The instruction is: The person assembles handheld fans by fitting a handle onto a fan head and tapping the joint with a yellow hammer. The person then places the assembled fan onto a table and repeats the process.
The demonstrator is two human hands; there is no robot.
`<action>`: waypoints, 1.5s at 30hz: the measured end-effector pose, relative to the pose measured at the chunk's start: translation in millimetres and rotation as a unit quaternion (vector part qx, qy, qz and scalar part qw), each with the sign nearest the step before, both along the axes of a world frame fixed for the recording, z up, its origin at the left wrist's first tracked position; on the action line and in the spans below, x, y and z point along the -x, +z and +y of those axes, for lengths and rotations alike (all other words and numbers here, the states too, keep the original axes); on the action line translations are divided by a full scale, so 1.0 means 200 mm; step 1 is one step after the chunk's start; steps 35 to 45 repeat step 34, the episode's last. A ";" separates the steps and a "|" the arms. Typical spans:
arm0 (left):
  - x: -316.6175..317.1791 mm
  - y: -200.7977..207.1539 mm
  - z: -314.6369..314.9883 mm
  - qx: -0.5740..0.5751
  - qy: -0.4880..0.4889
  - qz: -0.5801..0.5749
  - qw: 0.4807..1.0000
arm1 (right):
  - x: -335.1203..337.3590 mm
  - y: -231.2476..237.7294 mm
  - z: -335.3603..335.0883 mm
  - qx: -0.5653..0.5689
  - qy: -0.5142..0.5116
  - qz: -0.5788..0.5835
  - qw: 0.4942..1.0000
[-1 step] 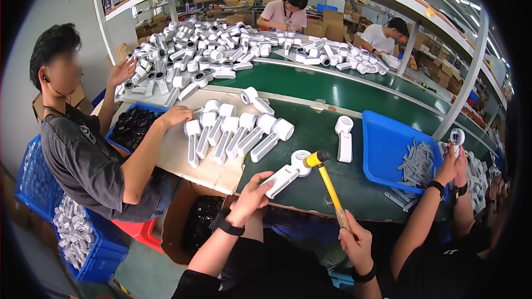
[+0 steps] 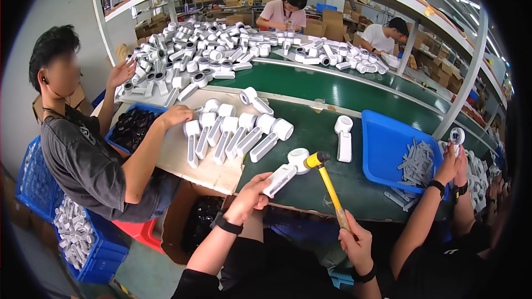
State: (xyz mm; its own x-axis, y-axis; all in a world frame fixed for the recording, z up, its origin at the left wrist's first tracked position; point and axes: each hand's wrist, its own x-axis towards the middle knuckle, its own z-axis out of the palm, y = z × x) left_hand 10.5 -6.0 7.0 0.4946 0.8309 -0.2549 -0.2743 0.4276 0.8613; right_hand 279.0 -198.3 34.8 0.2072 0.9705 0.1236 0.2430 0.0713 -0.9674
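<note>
My left hand grips the lower handle of a white device with a round head, held slanted over the bench's near edge. In my right hand is a small hammer with a yellow shaft and dark striking ends. Its head overlaps the right rim of the device's round head; whether they touch I cannot tell. A similar white device lies beyond the hammer. To the left, several more devices lie close together on a cardboard sheet.
A blue tray holds grey strips at right. There, another person's hands hold a device. At left a seated co-worker reaches toward the devices. A large heap of devices lies beyond, beside a green conveyor.
The device and my left hand have shifted slightly left. The hammer and my right hand show hardly any movement.
</note>
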 end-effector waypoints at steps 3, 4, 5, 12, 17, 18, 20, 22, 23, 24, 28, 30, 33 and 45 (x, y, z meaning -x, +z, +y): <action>0.09 -0.04 0.08 0.178 -0.005 -0.111 0.978 | -0.02 -0.02 0.00 0.008 0.001 0.019 1.000; 0.10 -0.04 0.10 0.131 -0.023 -0.057 0.990 | -0.03 -0.04 -0.01 0.008 -0.005 0.022 1.000; 0.10 -0.04 0.10 0.082 0.023 0.046 0.995 | -0.04 -0.05 -0.02 0.016 -0.012 0.025 0.999; -0.06 0.06 0.01 -0.487 0.255 0.534 0.642 | -0.09 -0.17 -0.13 -0.010 -0.036 0.030 0.999; -0.63 0.15 -0.11 -0.603 -0.007 0.336 0.723 | -0.09 -0.18 -0.19 -0.102 -0.048 0.017 0.994; -0.76 0.09 -0.11 -0.633 -0.034 0.295 0.715 | -0.09 -0.15 -0.21 -0.109 -0.052 0.013 0.993; -1.02 0.05 -0.10 -0.671 -0.113 0.238 0.693 | -0.10 -0.16 -0.27 -0.122 -0.064 0.014 0.990; -1.27 0.03 -0.14 -0.696 -0.148 0.190 0.677 | -0.13 -0.16 -0.31 -0.135 -0.069 0.001 0.989; -1.38 0.02 -0.16 -0.701 -0.145 0.195 0.670 | -0.14 -0.17 -0.32 -0.151 -0.068 -0.006 0.986; -1.47 -0.01 -0.17 -0.706 -0.141 0.202 0.664 | -0.15 -0.17 -0.33 -0.168 -0.064 -0.013 0.984; -1.68 -0.05 -0.20 -0.722 -0.112 0.224 0.645 | -0.17 -0.18 -0.36 -0.127 -0.077 0.012 0.989; -1.69 -0.08 -0.20 -0.768 -0.118 0.258 0.574 | -0.19 -0.19 -0.36 -0.107 -0.083 0.016 0.991; -1.72 -0.15 -0.23 -0.796 -0.085 0.261 0.540 | -0.22 -0.29 -0.38 -0.102 -0.096 0.023 0.990; -1.71 -0.17 -0.21 -0.783 -0.106 0.254 0.558 | -0.23 -0.30 -0.38 -0.095 -0.094 0.023 0.991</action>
